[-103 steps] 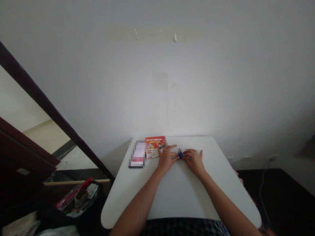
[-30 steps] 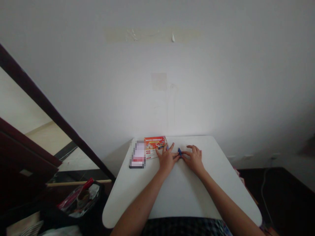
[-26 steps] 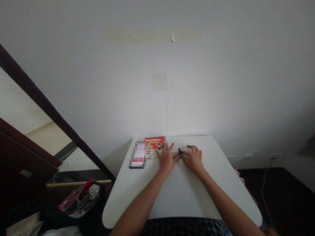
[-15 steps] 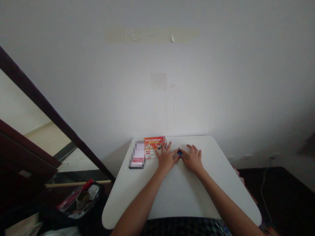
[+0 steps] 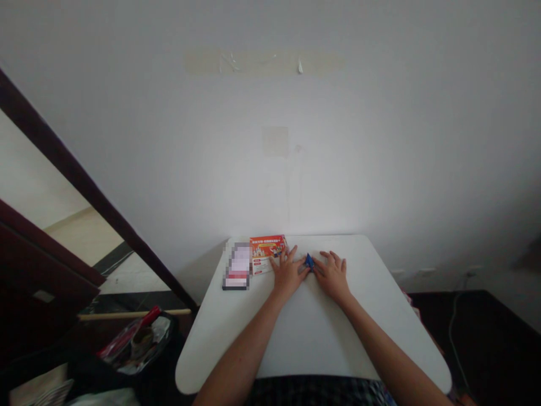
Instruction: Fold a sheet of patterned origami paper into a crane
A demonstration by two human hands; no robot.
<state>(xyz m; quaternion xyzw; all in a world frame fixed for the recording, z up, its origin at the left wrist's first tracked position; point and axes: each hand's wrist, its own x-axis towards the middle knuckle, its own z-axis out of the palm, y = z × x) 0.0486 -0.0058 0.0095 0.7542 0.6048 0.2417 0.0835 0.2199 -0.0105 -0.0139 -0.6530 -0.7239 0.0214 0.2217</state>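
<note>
A small blue piece of folded paper (image 5: 310, 262) stands in a pointed shape near the back middle of the white table (image 5: 313, 338). My left hand (image 5: 288, 274) grips its left side between thumb and fingertips, the other fingers spread upward. From the right, my right hand (image 5: 333, 274) pinches the opposite side, its remaining fingers raised and apart. The paper's lower edges are partly hidden by my fingertips. Just behind my left hand lies a red and white printed leaflet (image 5: 267, 247), partly covered by the fingers.
A phone (image 5: 237, 266) with a blurred-out screen lies left of the leaflet. The wall (image 5: 321, 192) rises behind the table. On the floor at left is a bin-like holder (image 5: 141, 341) with assorted items; a cable (image 5: 453, 332) runs at right.
The blue paper has changed shape between my fingers, from flatter and more hidden to a clear upright point. Both hands stay nearly in place; the camera view shifts slightly.
</note>
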